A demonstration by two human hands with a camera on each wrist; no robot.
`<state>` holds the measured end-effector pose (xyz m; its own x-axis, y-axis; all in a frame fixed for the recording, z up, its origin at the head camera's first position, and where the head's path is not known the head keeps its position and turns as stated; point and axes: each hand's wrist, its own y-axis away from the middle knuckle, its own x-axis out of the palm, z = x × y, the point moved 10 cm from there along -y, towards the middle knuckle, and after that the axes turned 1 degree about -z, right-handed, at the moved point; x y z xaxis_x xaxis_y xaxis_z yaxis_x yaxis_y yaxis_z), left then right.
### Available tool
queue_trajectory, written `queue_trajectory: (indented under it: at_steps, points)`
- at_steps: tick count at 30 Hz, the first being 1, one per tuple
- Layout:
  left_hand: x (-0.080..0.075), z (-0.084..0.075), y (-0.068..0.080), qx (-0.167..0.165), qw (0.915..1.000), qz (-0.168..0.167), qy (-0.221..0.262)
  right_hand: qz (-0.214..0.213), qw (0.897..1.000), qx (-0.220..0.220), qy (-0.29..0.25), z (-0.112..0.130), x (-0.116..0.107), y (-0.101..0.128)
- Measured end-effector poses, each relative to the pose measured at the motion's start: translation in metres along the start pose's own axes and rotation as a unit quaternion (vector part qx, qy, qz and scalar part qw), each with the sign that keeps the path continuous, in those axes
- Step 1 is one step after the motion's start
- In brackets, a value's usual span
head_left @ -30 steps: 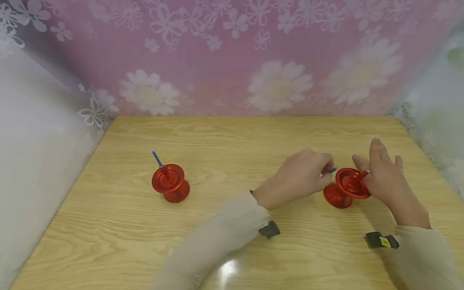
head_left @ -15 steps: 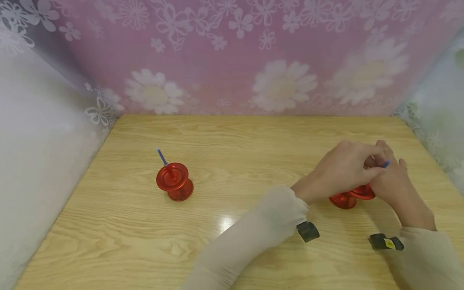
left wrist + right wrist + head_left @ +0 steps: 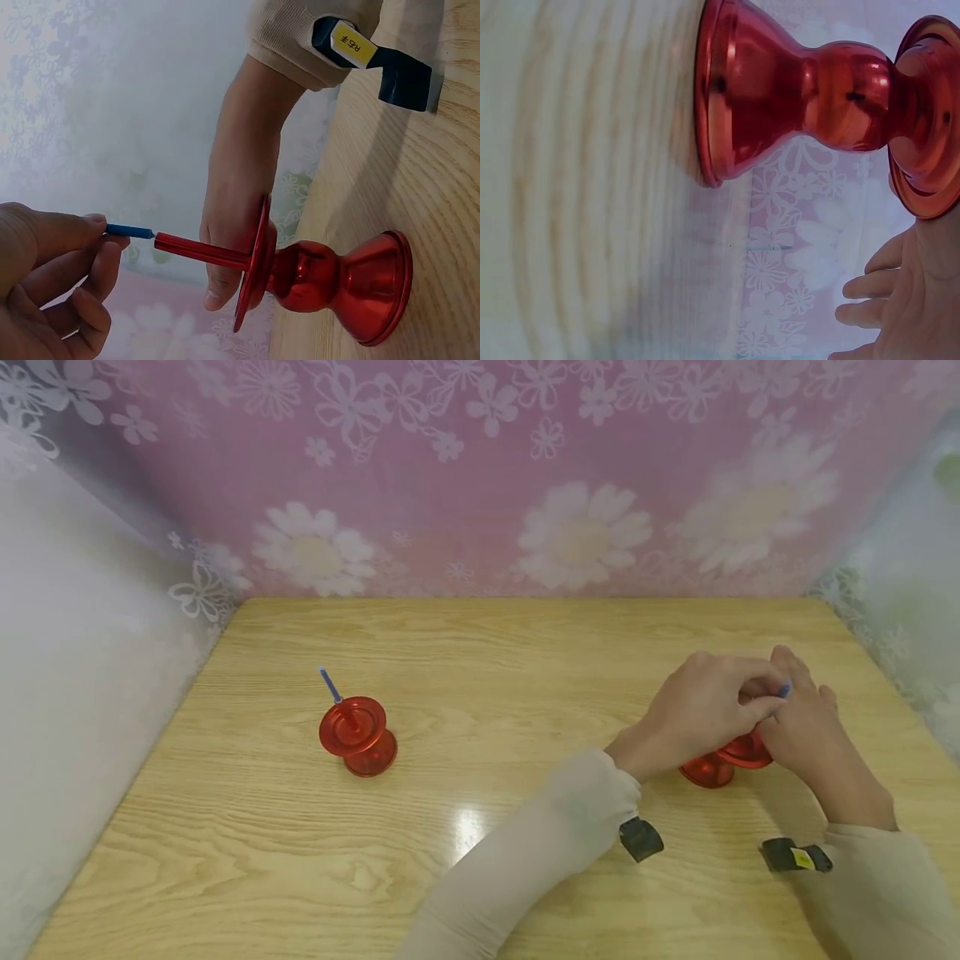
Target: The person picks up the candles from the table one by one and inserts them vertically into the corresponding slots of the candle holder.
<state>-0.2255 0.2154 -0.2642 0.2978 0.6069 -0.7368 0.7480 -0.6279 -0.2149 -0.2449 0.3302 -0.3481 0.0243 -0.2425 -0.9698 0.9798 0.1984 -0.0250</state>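
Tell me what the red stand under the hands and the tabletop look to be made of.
Red stand: probably metal with a glossy red coat, going by its sharp mirror-like highlights; shiny plastic is possible. Tabletop: wood or wood-look laminate, light grain lines under a smooth sheen that reflects a lamp.

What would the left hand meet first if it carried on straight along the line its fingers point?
Probably the right hand: the left hand points rightward across the red candlestick, pinching the blue tip, though depth is unclear.

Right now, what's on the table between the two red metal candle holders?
Only the left hand and its beige sleeve cross there; otherwise bare wooden table, head view.
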Motion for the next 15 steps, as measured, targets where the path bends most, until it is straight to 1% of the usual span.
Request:
queue_trajectory:
  at_steps: [6,9,15]
  points:
    - [-0.0015,0.0034,-0.0010,-0.003,0.9999,-0.009,-0.008,-0.004,1.000,0.002,-0.007,0.0017,-0.0047,-0.0026]
    - [-0.0024,0.0031,-0.0020,0.001,0.9999,-0.013,-0.007,-0.003,1.000,-0.001,0.000,0.0013,-0.0057,-0.0033]
    - [-0.0028,0.0006,-0.0037,0.012,0.9995,-0.016,-0.026,-0.007,1.000,-0.002,0.003,0.0016,-0.0072,-0.0055]
